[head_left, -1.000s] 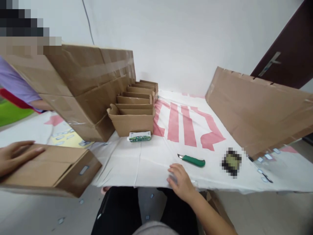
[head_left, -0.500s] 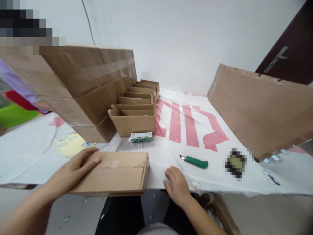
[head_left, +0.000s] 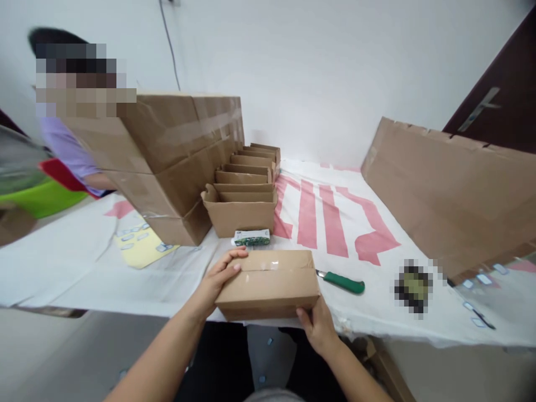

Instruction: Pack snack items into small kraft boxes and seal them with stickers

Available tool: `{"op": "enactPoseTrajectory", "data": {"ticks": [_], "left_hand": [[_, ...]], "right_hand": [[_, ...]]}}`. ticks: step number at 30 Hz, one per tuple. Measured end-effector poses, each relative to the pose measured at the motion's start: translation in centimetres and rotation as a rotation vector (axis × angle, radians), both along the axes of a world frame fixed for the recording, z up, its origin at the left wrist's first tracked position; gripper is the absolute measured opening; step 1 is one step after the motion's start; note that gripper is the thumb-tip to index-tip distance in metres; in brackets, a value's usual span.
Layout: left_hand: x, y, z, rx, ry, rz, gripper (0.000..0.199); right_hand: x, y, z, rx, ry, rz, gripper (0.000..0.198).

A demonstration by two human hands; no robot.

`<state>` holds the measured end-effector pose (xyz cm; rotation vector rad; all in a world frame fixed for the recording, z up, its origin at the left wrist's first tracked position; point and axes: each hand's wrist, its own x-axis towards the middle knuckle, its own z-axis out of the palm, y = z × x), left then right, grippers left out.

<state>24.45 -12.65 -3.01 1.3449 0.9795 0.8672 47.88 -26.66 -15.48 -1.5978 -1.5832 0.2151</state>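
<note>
White wall [head_left: 318, 67] rises behind a table covered with a white cloth [head_left: 167, 287], which carries bold red markings beyond the green-handled knife [head_left: 344, 283]. Just left of that knife, at the table's near edge, is a closed cardboard box [head_left: 268, 282] with a strip of clear tape on top; whether its underside rests on the cloth cannot be told. Its right side comes right up to the knife's blade. On the side away from the knife, the left hand [head_left: 220, 282] grips the box's left end, thumb on top. Nearer the person than the knife, the right hand [head_left: 318, 329] clasps the near right corner, thumb against the front face, other fingers mostly hidden. Farther back and left of the knife lies a small green-and-white pack [head_left: 252, 238], with a row of open cartons [head_left: 240, 215] behind it and stacked taped boxes [head_left: 180, 151] farther left. A person in a purple sleeve [head_left: 73, 148] sits well left of the knife, past that stack. Right of the knife stands a large cardboard panel [head_left: 452, 190].
</note>
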Motion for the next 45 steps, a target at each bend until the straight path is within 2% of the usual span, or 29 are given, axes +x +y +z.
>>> {"op": "enactPoseTrajectory", "data": {"ticks": [4, 9, 11, 15, 18, 20, 22, 24, 25, 27, 30, 33, 36, 40, 45], "left_hand": [[-1.2, 0.5, -1.4, 0.088, -0.062, -0.089, 0.041], [-1.8, 1.1, -2.9, 0.167, -0.134, -0.185, 0.043], [-1.8, 1.1, -3.3, 0.155, -0.179, -0.198, 0.042], [-1.8, 1.1, -3.6, 0.059, -0.267, -0.236, 0.045], [-2.1, 1.3, -3.7, 0.032, -0.294, -0.307, 0.051], [-2.3, 1.5, -3.7, 0.019, -0.309, -0.360, 0.054], [-2.4, 1.7, -3.7, 0.012, -0.321, -0.382, 0.055], [-2.4, 1.7, -3.7, 0.011, -0.327, -0.385, 0.055], [-2.4, 1.7, -3.6, 0.011, -0.334, -0.383, 0.055], [-2.4, 1.6, -3.4, 0.015, -0.348, -0.385, 0.056], [-2.5, 1.5, -3.2, 0.026, -0.361, -0.392, 0.058], [-2.5, 1.6, -3.2, 0.028, -0.363, -0.398, 0.058], [-2.6, 1.7, -3.3, 0.037, -0.365, -0.386, 0.058], [-2.6, 1.6, -3.2, 0.008, -0.346, -0.393, 0.059], [-2.5, 1.3, -2.9, -0.041, -0.354, -0.397, 0.059]], "right_hand": [[1.4, -0.4, 1.6, -0.070, 0.015, 0.053, 0.060], [6.7, -0.1, 3.8, -0.048, -0.149, -0.073, 0.043], [9.0, 0.4, 3.6, -0.093, -0.250, -0.134, 0.041], [12.3, 0.7, 1.9, -0.284, -0.460, -0.265, 0.042], [13.6, 1.3, 1.4, -0.353, -0.529, -0.232, 0.041], [13.9, 2.2, 2.6, -0.314, -0.506, -0.197, 0.042], [13.2, 3.3, 5.2, -0.228, -0.458, -0.220, 0.044], [11.2, 4.3, 9.1, -0.119, -0.434, -0.257, 0.045], [9.8, 4.7, 11.1, -0.062, -0.433, -0.203, 0.043], [6.2, 5.2, 15.1, 0.035, -0.470, 0.018, 0.038], [0.9, 6.3, 19.2, 0.041, -0.569, 0.318, 0.033], [-2.7, 8.0, 20.9, -0.072, -0.644, 0.456, 0.033], [-4.2, 9.7, 21.4, -0.160, -0.702, 0.538, 0.035], [-4.5, 10.8, 22.2, -0.214, -0.788, 0.596, 0.035], [-3.7, 10.4, 24.1, -0.287, -0.948, 0.591, 0.030]]}}
